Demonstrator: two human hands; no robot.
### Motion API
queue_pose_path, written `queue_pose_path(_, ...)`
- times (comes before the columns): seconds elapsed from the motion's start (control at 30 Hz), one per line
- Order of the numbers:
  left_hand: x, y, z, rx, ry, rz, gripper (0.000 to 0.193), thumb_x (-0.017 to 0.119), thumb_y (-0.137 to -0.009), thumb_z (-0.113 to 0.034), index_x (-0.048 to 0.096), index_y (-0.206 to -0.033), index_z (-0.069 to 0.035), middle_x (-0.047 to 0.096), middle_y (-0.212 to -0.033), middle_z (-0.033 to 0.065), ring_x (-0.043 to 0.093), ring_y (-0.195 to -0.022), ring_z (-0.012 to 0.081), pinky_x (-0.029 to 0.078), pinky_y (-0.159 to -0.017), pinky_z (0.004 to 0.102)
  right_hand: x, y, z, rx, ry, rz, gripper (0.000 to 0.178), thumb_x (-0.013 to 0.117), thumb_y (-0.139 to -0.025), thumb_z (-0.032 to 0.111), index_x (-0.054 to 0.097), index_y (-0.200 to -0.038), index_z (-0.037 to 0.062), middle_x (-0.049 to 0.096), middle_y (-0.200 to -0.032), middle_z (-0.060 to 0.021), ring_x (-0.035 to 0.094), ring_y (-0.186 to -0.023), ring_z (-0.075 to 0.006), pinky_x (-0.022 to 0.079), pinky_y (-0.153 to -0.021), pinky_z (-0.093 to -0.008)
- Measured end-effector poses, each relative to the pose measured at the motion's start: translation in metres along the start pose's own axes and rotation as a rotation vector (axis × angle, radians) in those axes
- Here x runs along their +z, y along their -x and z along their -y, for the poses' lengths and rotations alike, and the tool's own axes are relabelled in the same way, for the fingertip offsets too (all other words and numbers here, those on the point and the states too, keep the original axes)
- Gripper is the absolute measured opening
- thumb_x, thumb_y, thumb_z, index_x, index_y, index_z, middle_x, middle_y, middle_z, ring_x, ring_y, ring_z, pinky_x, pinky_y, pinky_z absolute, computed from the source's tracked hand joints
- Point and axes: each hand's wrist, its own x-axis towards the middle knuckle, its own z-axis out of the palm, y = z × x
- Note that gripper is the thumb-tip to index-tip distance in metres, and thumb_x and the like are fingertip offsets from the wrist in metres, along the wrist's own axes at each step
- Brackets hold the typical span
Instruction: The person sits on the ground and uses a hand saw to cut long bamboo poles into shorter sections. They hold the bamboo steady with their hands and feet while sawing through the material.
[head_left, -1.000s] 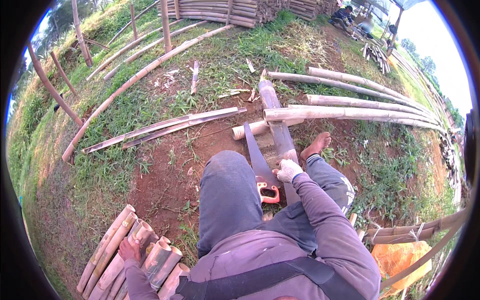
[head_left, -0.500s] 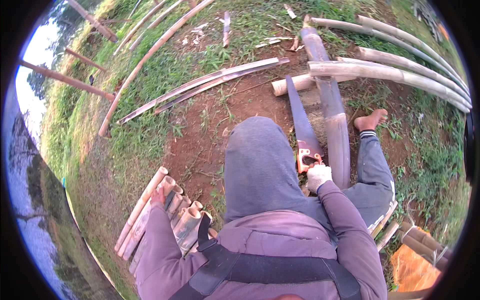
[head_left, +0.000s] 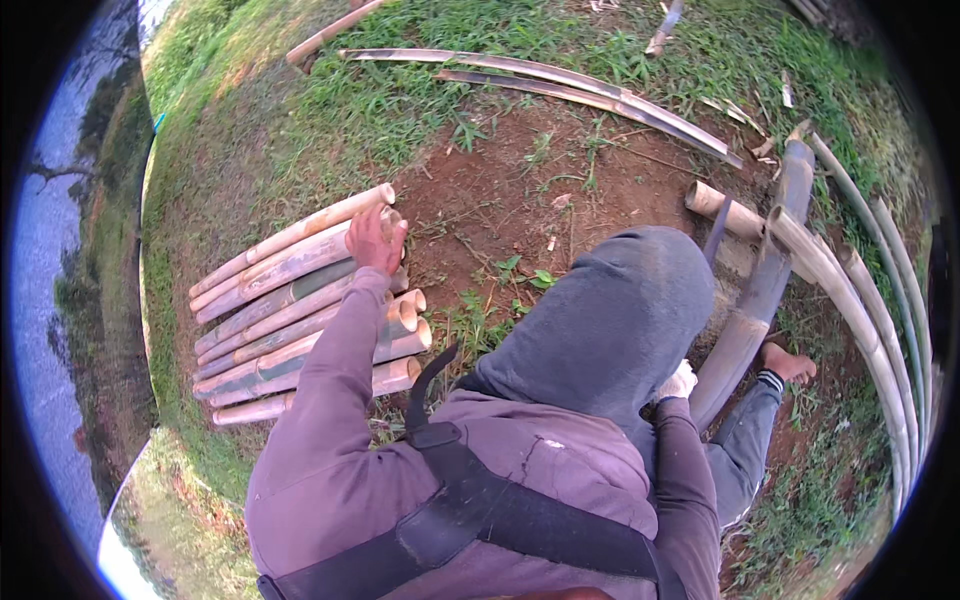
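My bare left hand [head_left: 376, 240] lies at the near end of a pile of cut bamboo tubes [head_left: 300, 262], its fingers and thumb curled around the end of one tube. My right hand [head_left: 679, 383], in a whitish glove, is closed beside my bent left knee. From behind the knee a handsaw's blade [head_left: 716, 232] points up and away; its handle is hidden here, but the earlier view shows it in that hand. Just right of the hand lies a thick, dark bamboo pole [head_left: 728, 362], resting across a shorter pale bamboo piece [head_left: 735, 213].
My grey-trousered knee [head_left: 610, 320] stands between my hands. Long bamboo poles [head_left: 850, 300] lie at the right, near my bare foot [head_left: 790, 363]. Split bamboo strips [head_left: 560, 80] stretch across grass and reddish soil [head_left: 490, 180] ahead.
The view has swung left, bringing the tube pile nearer the middle. My left hand remains at the tube ends. The saw's handle has gone out of sight behind my knee.
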Motion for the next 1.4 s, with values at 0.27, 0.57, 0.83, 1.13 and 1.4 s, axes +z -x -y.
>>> queue_pose_path(0.27,-0.017,0.011,-0.273,-0.05,1.558,0.803,0.069,0.08,-0.099,-0.038,0.054,-0.149,0.0,0.066,-0.14,0.0156,0.062,-0.131,0.0302,0.045,-0.117,0.0453,-0.082,0.058,0.035,0.047,-0.82,-0.436,0.045,0.084,-0.084,0.038,0.072,-0.097,-0.0029,0.072,-0.089,-0.0276,0.072,-0.085,-0.047,0.057,-0.076,-0.0536)
queue_pose_path(0.57,-0.065,-0.06,-0.397,-0.012,1.585,1.756,0.067,0.08,-0.099,-0.033,0.054,-0.151,0.001,0.066,-0.139,0.0144,0.064,-0.128,0.0261,0.05,-0.112,0.0404,-0.145,0.112,-0.13,0.677,-0.478,-1.042,0.038,0.076,-0.094,0.036,0.07,-0.099,-0.0013,0.068,-0.077,-0.0193,0.068,-0.072,-0.0427,0.054,-0.073,-0.0539)
queue_pose_path(0.83,-0.019,-0.115,-0.562,0.851,0.73,1.316,0.064,0.081,-0.098,-0.027,0.056,-0.15,-0.001,0.068,-0.135,0.0177,0.067,-0.126,0.0259,0.054,-0.109,0.0402,-0.043,0.186,-0.302,1.215,-0.498,-0.275,0.062,0.07,-0.096,0.04,0.061,-0.147,0.0063,0.072,-0.136,-0.0225,0.071,-0.126,-0.0369,0.052,-0.111,-0.0473)
queue_pose_path(1.13,0.063,-0.091,-0.706,1.403,0.28,0.602,0.101,0.088,-0.084,-0.045,0.038,-0.163,-0.007,0.065,-0.143,0.0252,0.063,-0.132,0.0437,0.048,-0.117,0.0515,-0.06,0.173,-0.272,1.071,-0.583,-0.098,0.076,0.063,-0.098,0.07,0.076,-0.119,-0.0015,0.076,-0.118,-0.0289,0.074,-0.115,-0.0439,0.058,-0.1,-0.0519)
queue_pose_path(1.4,0.097,-0.08,-0.781,1.325,-0.062,0.802,0.107,0.092,-0.074,-0.059,0.045,-0.154,-0.007,0.068,-0.138,0.0265,0.068,-0.127,0.0442,0.054,-0.11,0.0515,-0.067,0.162,-0.264,1.008,-0.584,-0.031,0.076,0.054,-0.105,0.067,0.077,-0.113,-0.0046,0.075,-0.118,-0.032,0.072,-0.118,-0.0441,0.057,-0.102,-0.051)
